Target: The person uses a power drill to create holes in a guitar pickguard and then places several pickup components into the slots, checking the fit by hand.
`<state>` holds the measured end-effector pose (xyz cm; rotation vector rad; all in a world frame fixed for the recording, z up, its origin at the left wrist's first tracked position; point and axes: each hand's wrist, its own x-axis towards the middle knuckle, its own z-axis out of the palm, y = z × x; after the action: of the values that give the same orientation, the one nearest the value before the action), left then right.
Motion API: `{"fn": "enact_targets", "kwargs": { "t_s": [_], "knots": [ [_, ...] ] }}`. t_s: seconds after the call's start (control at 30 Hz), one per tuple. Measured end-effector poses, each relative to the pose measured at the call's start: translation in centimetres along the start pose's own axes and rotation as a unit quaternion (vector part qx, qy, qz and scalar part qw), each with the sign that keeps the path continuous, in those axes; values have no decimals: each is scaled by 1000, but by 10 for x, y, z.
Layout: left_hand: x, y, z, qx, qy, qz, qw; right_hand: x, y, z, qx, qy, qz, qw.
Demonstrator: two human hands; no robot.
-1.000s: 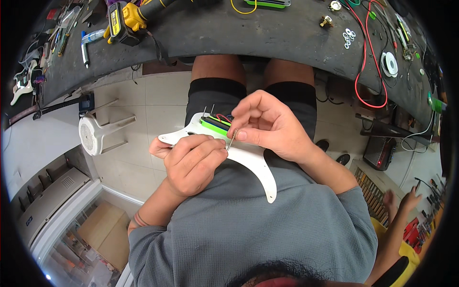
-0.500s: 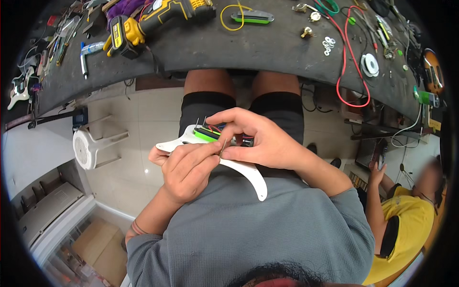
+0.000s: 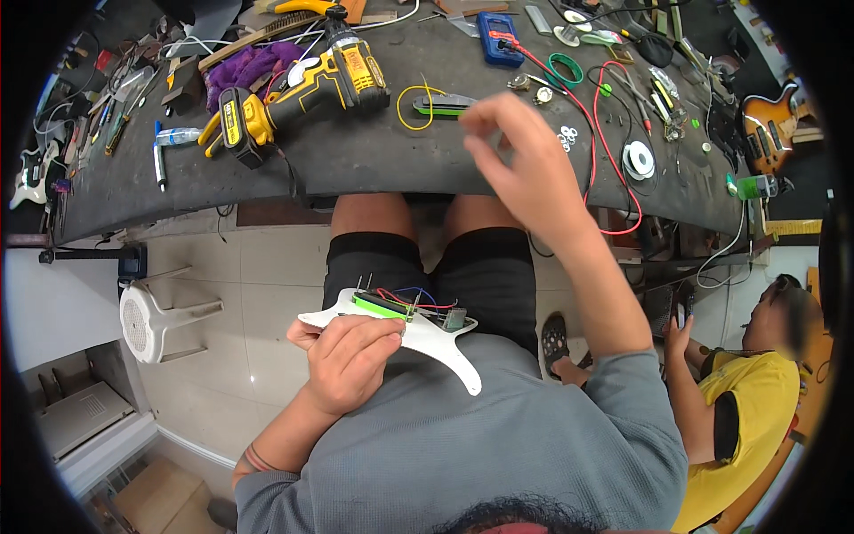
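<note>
My left hand (image 3: pixel 351 360) is closed on the left part of a white guitar pickguard (image 3: pixel 447 350), held over my lap. Set in the pickguard is a green and black pickup (image 3: pixel 380 306) with thin metal screws sticking up. Red and blue wires (image 3: pixel 434 305) run from it toward a small grey metal part (image 3: pixel 455 318). My right hand (image 3: pixel 538 182) is raised above the bench's front part. Its fingers are bent, with thumb and forefinger apart and nothing visible between them. Just beyond those fingertips lies another green and black pickup (image 3: pixel 436 107) with a yellow wire.
A yellow and black cordless drill (image 3: pixel 307 102) lies on the dark workbench (image 3: pixel 356 160). To the right are small metal parts, white washers (image 3: pixel 567 138), a red cable (image 3: pixel 593 169), a solder spool (image 3: pixel 639 160) and a blue meter (image 3: pixel 500 40). A person in yellow (image 3: pixel 756 409) sits at right.
My right hand has left the pickguard and moved up over the bench. My left hand still holds the pickguard, whose wires now show. The view has tilted toward the bench.
</note>
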<state>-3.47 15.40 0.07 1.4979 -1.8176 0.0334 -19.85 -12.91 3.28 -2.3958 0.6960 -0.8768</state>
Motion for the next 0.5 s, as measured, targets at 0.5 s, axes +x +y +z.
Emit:
{"fn": "enact_targets", "kwargs": {
  "t_s": [0.5],
  "knots": [
    [-9,-6,6,-15,40,11,999,23,21,6,5,-28,89,996]
  ]
}}
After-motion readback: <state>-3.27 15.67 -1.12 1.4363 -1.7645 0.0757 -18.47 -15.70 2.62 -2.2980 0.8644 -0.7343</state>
